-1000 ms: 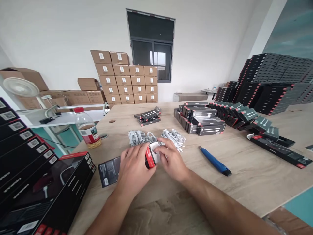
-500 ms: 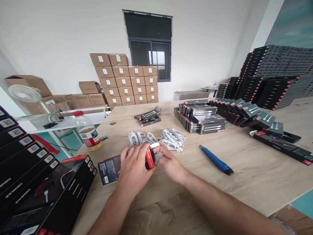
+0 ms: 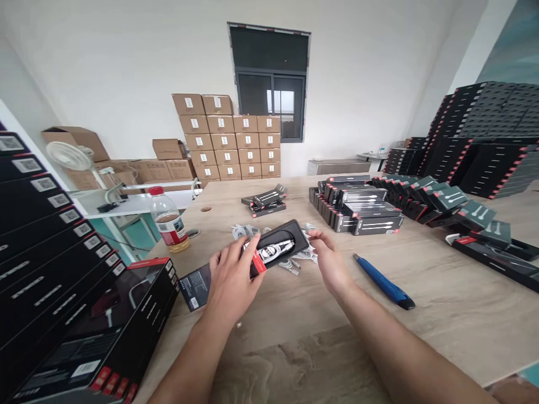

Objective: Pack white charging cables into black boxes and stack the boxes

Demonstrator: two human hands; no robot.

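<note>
My left hand [image 3: 236,280] is wrapped round a small black cable box with a red end [image 3: 257,262]. Out of its far right side reaches a dark inner tray [image 3: 300,238], and in the tray lies a coiled white cable [image 3: 275,249] with a black-and-white band. Just past the tray's end is my right hand [image 3: 330,255], fingers bent and slightly apart, close to loose white cables [image 3: 309,253]; no held item shows in it. Partly under my left hand lies a flat dark printed box [image 3: 196,289] on the table.
A blue utility knife [image 3: 384,281] lies to the right. Behind are stacked small boxes [image 3: 357,205], a row of leaning boxes [image 3: 450,199] and a few boxes [image 3: 267,200]. Larger black boxes [image 3: 138,314] and a bottle [image 3: 170,224] stand left.
The inner tray with the white cable now shows, sticking out of the box and tilted up. My right hand has moved right, away from the box. The view has turned slightly left.
</note>
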